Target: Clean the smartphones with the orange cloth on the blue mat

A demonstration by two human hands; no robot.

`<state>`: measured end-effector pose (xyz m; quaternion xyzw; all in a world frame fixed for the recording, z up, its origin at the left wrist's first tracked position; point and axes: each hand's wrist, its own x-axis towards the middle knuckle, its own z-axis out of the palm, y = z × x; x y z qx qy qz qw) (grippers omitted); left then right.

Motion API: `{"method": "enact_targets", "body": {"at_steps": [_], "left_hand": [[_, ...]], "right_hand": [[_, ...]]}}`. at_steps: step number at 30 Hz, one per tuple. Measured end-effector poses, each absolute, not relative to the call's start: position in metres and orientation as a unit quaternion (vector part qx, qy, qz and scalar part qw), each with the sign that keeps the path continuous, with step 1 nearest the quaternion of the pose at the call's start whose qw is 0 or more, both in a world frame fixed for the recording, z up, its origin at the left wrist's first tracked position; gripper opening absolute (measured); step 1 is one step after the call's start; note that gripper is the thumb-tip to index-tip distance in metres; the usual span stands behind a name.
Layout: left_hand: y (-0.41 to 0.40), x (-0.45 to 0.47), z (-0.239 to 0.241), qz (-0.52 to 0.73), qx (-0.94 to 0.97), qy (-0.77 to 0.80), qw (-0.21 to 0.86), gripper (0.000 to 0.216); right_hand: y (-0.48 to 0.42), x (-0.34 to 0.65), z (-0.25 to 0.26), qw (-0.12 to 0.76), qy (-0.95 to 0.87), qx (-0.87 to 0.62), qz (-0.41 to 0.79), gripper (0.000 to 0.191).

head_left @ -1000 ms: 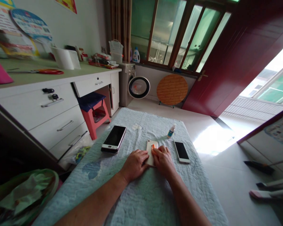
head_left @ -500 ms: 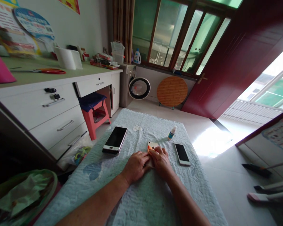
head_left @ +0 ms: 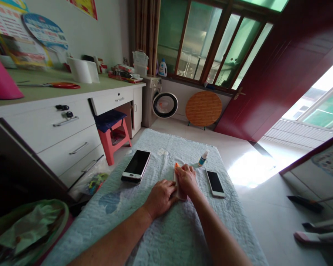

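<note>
While both hands rest on the pale quilted cloth (head_left: 161, 236) that covers the table, a small light-coloured phone (head_left: 181, 193) lies between them, near the middle of the cloth; most of it is hidden under the fingers, so only a strip along its near end and left edge shows. The left hand (head_left: 160, 197) lies flat with its fingertips pressed against the phone's left edge, not closed round anything; judged, it pins the phone so that it cannot slide on the soft cloth. The right hand (head_left: 185, 178) lies on top of the phone, fingers bent over a small orange thing (head_left: 177, 165) that peeps out at the fingertips; whether that is a cloth or a pad cannot be told; the fingers seem to press it to the phone's surface rather than pinch it. The phone lies flat, lengthwise away from the person; its visible part is pale, pinkish white. To the left, apart, lies a larger phone with a dark screen (head_left: 136, 170); to the right, near the wrist, a smaller dark-screened phone (head_left: 215, 183); just beyond the right hand a small dropper bottle (head_left: 202, 158) lies on the cloth.
</note>
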<state>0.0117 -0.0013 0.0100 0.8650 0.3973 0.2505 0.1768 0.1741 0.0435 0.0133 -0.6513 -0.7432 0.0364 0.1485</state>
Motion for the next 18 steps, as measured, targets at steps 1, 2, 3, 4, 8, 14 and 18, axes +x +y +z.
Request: {"method": "enact_targets", "body": {"at_steps": [1,2,3,4,8,14,18], "left_hand": [[-0.002,0.012,0.011,0.252,0.864,0.397,0.179,0.022],[-0.002,0.013,0.011,0.254,0.863,0.398,0.181,0.023],[-0.002,0.013,0.012,0.257,0.861,0.398,0.182,0.025],[-0.002,0.013,0.012,0.258,0.86,0.399,0.184,0.027],[-0.004,0.015,0.014,0.254,0.859,0.407,0.18,0.029],[-0.005,0.016,0.015,0.219,0.867,0.422,0.152,0.023],[-0.004,0.016,0.015,0.22,0.868,0.418,0.156,0.023]], "right_hand": [[0.043,0.171,0.012,0.149,-0.747,-0.647,0.033,0.03],[0.044,0.168,0.012,0.149,-0.749,-0.645,0.03,0.029],[0.044,0.166,0.012,0.147,-0.749,-0.645,0.027,0.028],[0.045,0.164,0.013,0.144,-0.749,-0.647,0.024,0.027],[0.052,0.164,0.021,0.116,-0.728,-0.675,0.015,0.03],[0.06,0.19,0.029,0.079,-0.7,-0.709,0.039,0.03],[0.065,0.2,0.029,0.075,-0.687,-0.721,0.053,0.033]]}}
